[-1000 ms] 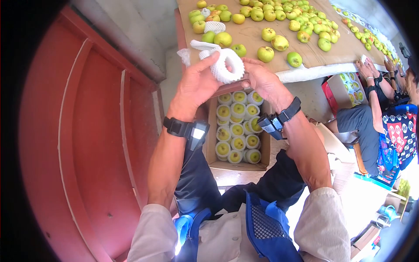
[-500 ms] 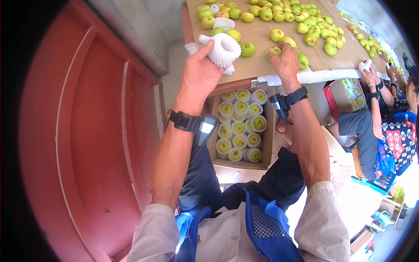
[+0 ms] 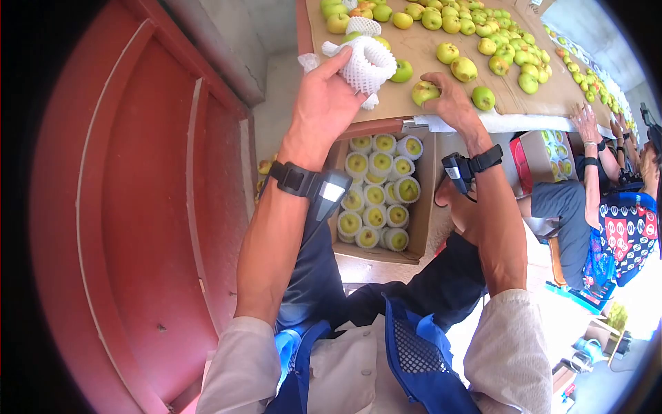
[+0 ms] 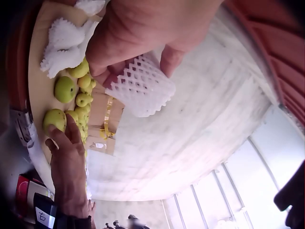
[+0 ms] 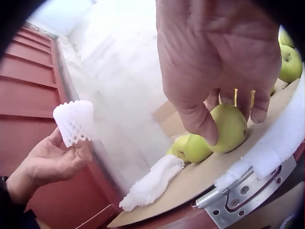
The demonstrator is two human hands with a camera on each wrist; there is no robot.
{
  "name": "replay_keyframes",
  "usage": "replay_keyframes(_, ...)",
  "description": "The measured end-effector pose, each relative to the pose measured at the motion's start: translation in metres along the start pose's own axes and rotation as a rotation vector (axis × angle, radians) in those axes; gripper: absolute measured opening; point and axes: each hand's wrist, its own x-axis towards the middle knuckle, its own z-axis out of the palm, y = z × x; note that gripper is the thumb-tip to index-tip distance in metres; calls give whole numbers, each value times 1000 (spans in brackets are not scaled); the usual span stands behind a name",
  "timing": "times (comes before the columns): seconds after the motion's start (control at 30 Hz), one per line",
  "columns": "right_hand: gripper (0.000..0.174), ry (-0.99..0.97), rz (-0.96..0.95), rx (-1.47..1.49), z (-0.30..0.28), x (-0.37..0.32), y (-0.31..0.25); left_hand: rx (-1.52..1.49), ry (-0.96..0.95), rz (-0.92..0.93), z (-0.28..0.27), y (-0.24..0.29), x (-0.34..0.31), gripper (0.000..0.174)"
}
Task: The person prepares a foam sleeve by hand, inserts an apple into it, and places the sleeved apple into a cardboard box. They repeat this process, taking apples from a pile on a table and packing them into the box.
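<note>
My left hand [image 3: 323, 103] pinches a white foam net sleeve [image 3: 369, 65] above the table's left corner; in the left wrist view the sleeve [image 4: 143, 86] looks hollow, with no fruit in it. At the table's near edge, my right hand [image 3: 454, 103] has its thumb and fingers round a yellow-green apple [image 3: 425, 93]. The right wrist view shows that apple [image 5: 228, 128] resting on the cardboard, the thumb on one side and fingers behind. Another foam net [image 5: 153, 183] lies beside the apples there.
Many loose apples [image 3: 507, 52] cover the cardboard-topped table [image 3: 414, 52]. Below its edge, an open carton [image 3: 422, 207] holds apples in foam nets. A metal hinge [image 5: 243, 191] sits on the table edge. A red panel [image 3: 152, 207] stands left; another person [image 3: 565, 214] sits at right.
My right hand left the foam sleeve, reached to the apples on the right and closed round one at the near edge. My left hand kept the sleeve, shifting slightly up and right in view.
</note>
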Motion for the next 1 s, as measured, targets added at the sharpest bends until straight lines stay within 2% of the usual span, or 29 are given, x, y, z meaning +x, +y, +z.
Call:
replay_keyframes(0.33,64,-53,-12,32,-4,-5,-2,-19,-15,-45,4,-7,4,41)
replay_keyframes(0.43,64,71,37,112,-4,-2,0,-22,-38,-71,4,-8,6,41)
replay_keyframes(0.5,63,282,-91,218,-14,-7,-17,-25,-51,-83,3,-10,8,41)
replay_keyframes(0.53,63,285,-94,219,-20,-14,-29,-36,-89,-111,3,-12,9,41)
replay_keyframes(0.6,53,60,-4,486,-24,-34,-67,-41,-129,-143,2,-16,12,42)
replay_keyframes(0.63,53,67,-4,491,-18,-31,-67,-44,-161,-176,2,-19,13,40)
replay_keyframes(0.7,48,-249,102,1053,-5,-28,-58,-42,-193,-221,11,-27,13,38)
replay_keyframes(0.73,41,-300,26,1137,-3,-26,-54,19,-190,-216,15,-30,14,33)
replay_keyframes(1.0,35,-328,-7,1226,-22,-27,-49,142,-239,-243,11,-35,25,31)
